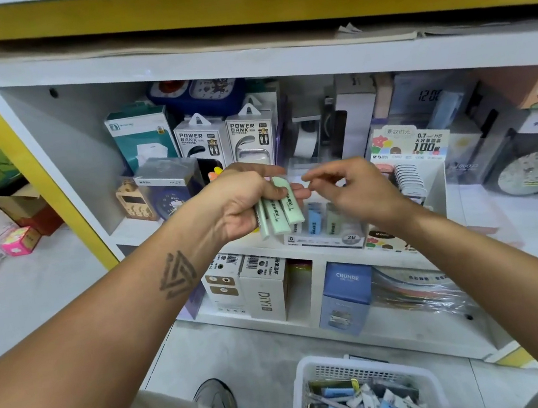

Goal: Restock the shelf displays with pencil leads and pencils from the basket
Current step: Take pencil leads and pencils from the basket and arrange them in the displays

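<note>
Gripping three pale mint-green pencil lead cases (278,207) fanned in the left hand (243,204), a person stands before a white shelf (241,66). The slim cases carry dark printed lettering along their length and are held just above a clear display tray (325,230) holding blue and green cases. The right hand (355,188) hovers just beside them, its fingers (317,176) loosely curled, holding nothing. A white basket (318,369) of more cases sits on the floor below.
</note>
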Demonstrator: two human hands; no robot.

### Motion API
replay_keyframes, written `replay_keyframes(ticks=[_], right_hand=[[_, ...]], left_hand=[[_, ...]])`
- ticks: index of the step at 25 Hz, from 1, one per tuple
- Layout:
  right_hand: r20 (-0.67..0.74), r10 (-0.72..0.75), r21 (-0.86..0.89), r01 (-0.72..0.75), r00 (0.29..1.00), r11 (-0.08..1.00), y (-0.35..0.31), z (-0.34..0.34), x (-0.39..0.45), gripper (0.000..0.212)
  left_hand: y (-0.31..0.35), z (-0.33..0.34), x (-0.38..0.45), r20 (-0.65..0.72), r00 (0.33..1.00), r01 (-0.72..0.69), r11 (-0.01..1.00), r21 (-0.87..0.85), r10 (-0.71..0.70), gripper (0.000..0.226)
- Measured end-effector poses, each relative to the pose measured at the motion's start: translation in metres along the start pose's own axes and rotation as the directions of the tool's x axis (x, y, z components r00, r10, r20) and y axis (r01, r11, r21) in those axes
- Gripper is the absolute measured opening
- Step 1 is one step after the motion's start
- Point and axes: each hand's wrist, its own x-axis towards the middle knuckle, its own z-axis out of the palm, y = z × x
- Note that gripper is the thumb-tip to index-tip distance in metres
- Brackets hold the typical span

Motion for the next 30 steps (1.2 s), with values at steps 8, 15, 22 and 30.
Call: replay_keyframes(ticks=[8, 15, 22, 30], right_hand=[[0.098, 0.135, 0.488, -0.166, 0.986, 0.857, -0.014, -0.020, -0.011, 0.008], [-0.077, 0.199, 0.496, -0.136, 0.977, 0.858, -0.003, -0.047, -0.016, 0.009], [-0.154, 0.057, 0.313, -0.007, 0.986, 0.950, 0.000, -0.037, -0.007, 0.012], [-0.213, -0.099, -0.183, 0.060, 0.972, 0.981, 0.018, -0.021, 0.004, 0.015]], left_hand=[[-0.004, 0.022, -0.003, 0.135, 0.991, 0.010, 0.993, 0.115, -0.025, 0.046], [-0.004, 0.013, 0.009, -0.099, 0.993, 0.074, 0.997, 0.037, -0.070, 0.026], [-0.001, 0.010, 0.008, -0.120, 0.990, 0.079, 0.997, 0.020, -0.076, 0.039], [0.002, -0.003, 0.001, -0.141, 0.990, -0.016, 0.996, 0.085, 0.028, 0.029]])
